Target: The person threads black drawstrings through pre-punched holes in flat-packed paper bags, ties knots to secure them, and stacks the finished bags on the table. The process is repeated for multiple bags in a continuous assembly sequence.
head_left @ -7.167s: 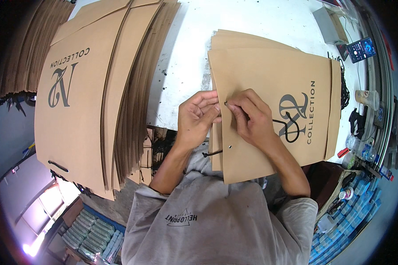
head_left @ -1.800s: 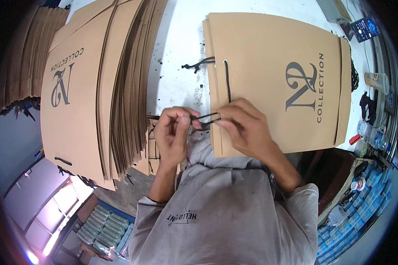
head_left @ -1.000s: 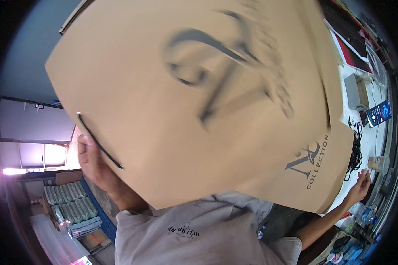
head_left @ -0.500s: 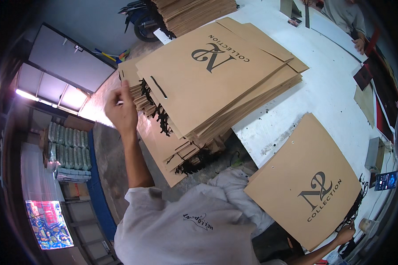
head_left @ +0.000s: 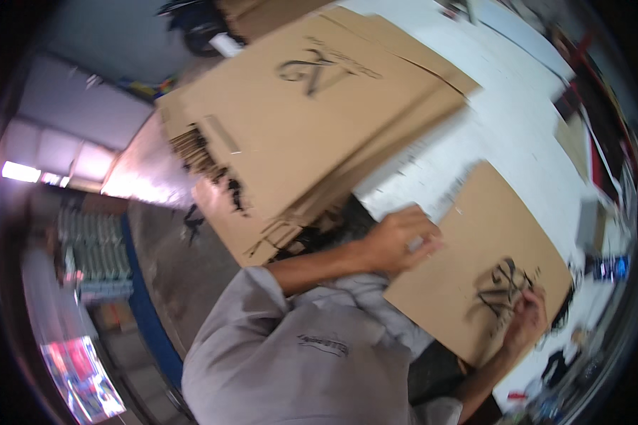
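the picture is blurred and tilted. a flat brown paper bag (head_left: 475,262) with a dark printed logo lies on the white table (head_left: 517,120), its near edge reaching over the table's front toward the person's grey shirt (head_left: 305,354). the left hand (head_left: 403,239) rests on the bag's upper left corner, fingers curled down onto the paper; its grip looks loosely closed over the bag's edge, though the blur hides whether the thumb is under the sheet. the right hand (head_left: 526,322) lies on the bag's lower right part, just beside the logo, fingers bent and touching the paper; whether this grip pinches anything cannot be told. to the left of the bag, apart from it, a tall stack of the same flat brown bags (head_left: 312,134) sits on the table and hangs over its front edge, with black cord handles (head_left: 220,180) sticking out along the stack's left side. small dark items lie at the table's far right edge, too blurred to name.
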A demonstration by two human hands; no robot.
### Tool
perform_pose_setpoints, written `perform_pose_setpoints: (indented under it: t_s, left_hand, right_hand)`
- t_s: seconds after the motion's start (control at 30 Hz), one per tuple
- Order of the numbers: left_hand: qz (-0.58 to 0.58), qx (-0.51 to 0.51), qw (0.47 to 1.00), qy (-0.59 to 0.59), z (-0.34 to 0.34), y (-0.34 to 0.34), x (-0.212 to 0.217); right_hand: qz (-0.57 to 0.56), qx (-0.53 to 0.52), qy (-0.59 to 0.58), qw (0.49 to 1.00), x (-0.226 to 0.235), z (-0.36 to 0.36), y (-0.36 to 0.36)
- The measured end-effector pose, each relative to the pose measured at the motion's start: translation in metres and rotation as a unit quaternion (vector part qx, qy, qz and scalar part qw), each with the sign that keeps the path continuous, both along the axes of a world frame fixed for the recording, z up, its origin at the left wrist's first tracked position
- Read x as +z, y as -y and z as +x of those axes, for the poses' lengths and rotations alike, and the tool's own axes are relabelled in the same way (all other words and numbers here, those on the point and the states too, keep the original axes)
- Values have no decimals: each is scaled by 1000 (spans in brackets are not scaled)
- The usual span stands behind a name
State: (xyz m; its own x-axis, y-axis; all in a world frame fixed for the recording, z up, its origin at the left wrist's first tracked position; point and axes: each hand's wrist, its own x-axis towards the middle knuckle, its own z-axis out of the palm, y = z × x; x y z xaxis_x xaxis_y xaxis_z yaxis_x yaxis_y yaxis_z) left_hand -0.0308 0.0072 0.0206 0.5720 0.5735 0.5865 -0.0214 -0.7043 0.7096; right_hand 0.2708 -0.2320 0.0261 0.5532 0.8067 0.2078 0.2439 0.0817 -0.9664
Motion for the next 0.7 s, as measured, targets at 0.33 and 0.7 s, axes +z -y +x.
perform_pose_setpoints:
  t_s: [0.33, 0.7]
  left_hand:
    - [-266, 78, 954, -112, 27, -7, -35]
    - [-353, 28, 927, -120, 42, -11, -45]
  right_hand:
    - [-210, -51, 358, 908, 22, -45, -44]
    - [-185, 85, 215, 955, 10, -75, -96]
